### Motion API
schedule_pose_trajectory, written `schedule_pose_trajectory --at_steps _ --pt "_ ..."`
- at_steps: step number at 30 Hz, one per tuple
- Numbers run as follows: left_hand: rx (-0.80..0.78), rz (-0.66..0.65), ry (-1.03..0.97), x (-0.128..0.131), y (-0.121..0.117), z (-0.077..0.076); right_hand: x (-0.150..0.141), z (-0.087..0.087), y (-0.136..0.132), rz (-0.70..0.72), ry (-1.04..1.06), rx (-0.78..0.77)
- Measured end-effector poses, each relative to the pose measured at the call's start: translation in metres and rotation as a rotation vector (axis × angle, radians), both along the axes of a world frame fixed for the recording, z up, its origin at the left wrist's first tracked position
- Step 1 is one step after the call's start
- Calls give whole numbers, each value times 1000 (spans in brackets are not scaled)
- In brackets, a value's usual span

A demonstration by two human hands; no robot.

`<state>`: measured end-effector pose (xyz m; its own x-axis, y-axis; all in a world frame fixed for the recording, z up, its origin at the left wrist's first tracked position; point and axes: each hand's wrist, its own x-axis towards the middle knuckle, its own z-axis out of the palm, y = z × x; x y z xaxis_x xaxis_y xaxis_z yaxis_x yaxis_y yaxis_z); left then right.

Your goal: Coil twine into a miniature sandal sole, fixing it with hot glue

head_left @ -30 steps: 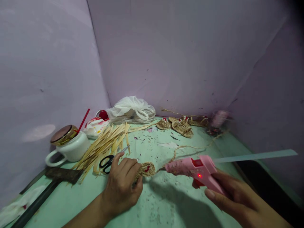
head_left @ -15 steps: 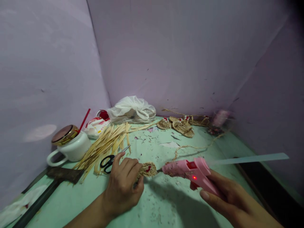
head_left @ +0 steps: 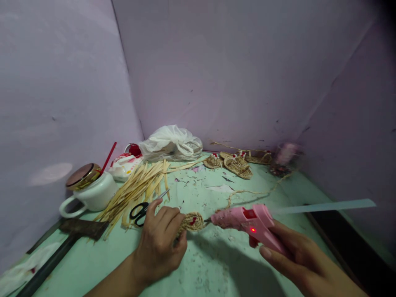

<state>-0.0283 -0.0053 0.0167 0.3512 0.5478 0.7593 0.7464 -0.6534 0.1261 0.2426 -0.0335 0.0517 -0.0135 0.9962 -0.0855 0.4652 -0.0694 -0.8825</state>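
Observation:
A small coiled piece of braided straw (head_left: 194, 222) with a red spot in its middle is pinched in my left hand (head_left: 162, 241), whose fingers cover its left part. My right hand (head_left: 305, 253) grips a pink hot glue gun (head_left: 247, 220) by the handle, its red light lit. A long clear glue stick (head_left: 328, 206) sticks out of the gun's back. The nozzle tip is at the right edge of the coil; whether it touches, I cannot tell. Black-handled scissors (head_left: 140, 213) lie just beyond my left hand.
On the left are a hammer-like tool (head_left: 83, 229), a white mug (head_left: 97, 193) and straw strips (head_left: 136, 185). A white plastic bag (head_left: 173, 142), woven straw pieces (head_left: 238, 165) and a blurred pink container (head_left: 286, 159) stand along the back. A straw cord (head_left: 256, 192) crosses the table.
Almost nothing differs. The view has shifted very slightly; both hands keep their hold, with the nozzle still at the coil's edge.

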Motion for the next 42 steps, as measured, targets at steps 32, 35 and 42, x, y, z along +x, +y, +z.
schedule_pose_trajectory --at_steps 32,35,42 --pt "11 -75 23 2 -2 -2 -10 5 -4 -106 24 -16" --pt "32 -79 33 2 -2 -2 -9 3 -5 -112 33 -26" --pt "29 -90 76 4 -2 -1 -10 6 -5 -121 19 -16"
